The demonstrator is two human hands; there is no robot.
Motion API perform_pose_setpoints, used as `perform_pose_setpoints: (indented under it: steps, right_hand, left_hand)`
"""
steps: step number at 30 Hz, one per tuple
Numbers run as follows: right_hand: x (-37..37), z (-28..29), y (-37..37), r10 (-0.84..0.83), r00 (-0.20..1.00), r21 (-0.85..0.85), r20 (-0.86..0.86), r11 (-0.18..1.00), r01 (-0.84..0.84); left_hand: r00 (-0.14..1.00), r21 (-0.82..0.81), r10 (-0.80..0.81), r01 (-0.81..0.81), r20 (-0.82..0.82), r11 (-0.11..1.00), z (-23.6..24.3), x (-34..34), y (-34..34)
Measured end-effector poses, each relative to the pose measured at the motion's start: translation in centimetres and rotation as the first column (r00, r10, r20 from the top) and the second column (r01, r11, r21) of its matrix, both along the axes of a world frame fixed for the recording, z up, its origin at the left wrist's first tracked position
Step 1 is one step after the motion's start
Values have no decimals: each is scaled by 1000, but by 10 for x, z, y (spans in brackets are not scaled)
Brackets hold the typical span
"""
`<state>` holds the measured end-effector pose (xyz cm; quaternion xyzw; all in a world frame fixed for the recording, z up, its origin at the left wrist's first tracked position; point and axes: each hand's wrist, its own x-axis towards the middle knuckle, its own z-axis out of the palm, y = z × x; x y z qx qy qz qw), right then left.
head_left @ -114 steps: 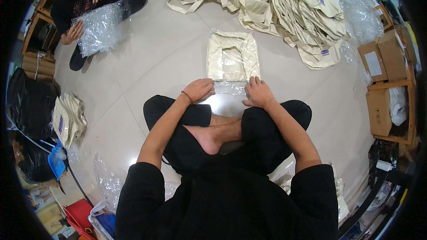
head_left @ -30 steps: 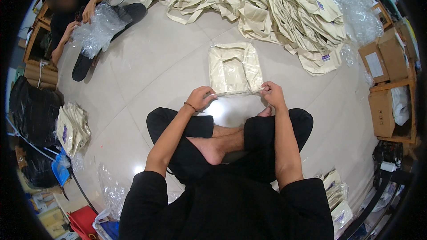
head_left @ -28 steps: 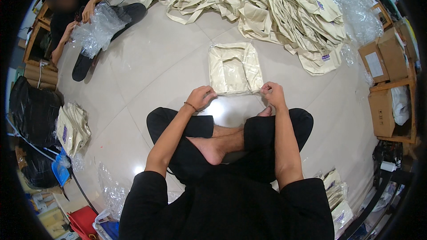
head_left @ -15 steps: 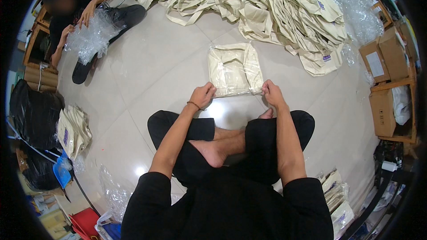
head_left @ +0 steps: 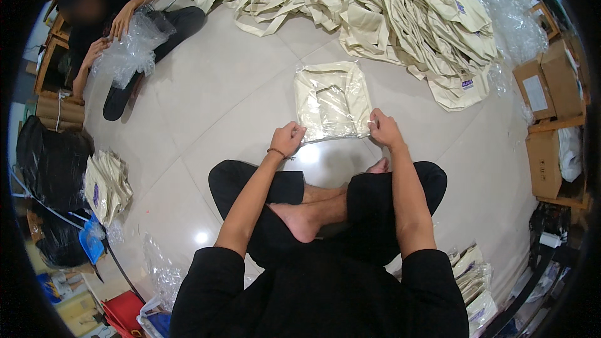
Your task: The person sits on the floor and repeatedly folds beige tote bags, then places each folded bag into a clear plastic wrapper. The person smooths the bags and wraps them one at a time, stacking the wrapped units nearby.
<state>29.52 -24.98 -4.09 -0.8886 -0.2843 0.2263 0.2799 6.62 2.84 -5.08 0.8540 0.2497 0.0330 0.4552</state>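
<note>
Clear-bagged cream tote [head_left: 332, 101] pinched at near corners by our left hand [head_left: 288, 139] and right hand [head_left: 383, 128]; loose tote pile [head_left: 400, 12] beyond.

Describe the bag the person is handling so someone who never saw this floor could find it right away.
Start at the big heap of cream cloth bags at the far side of the tiled floor. Nearer the seated person lies one folded cream bag, its near corners pinched by the left hand and right hand. Unlike the loose heap, it lies alone, flat, inside clear plastic.
</note>
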Motion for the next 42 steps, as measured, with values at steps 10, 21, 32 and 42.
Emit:
perform_pose_setpoints:
  steps: [10,21,32,42]
  right_hand:
    - [-38,37,31,53,893,-125,447,992,3]
    - [-79,23,41,324,861,-308,392,928,-209]
    - [-71,41,50,395,877,-450,274,858,-246]
    - [-97,35,52,611,576,-462,543,790,-402]
  left_hand:
    - [978,478,-55,-49,201,877,23,-4,-12]
    - [969,415,159,-68,-188,907,-4,30,-105]
    - [781,-60,618,-615,96,786,-39,9,-86]
    - [823,-908,523,-369,-220,199,4,-37,-92]
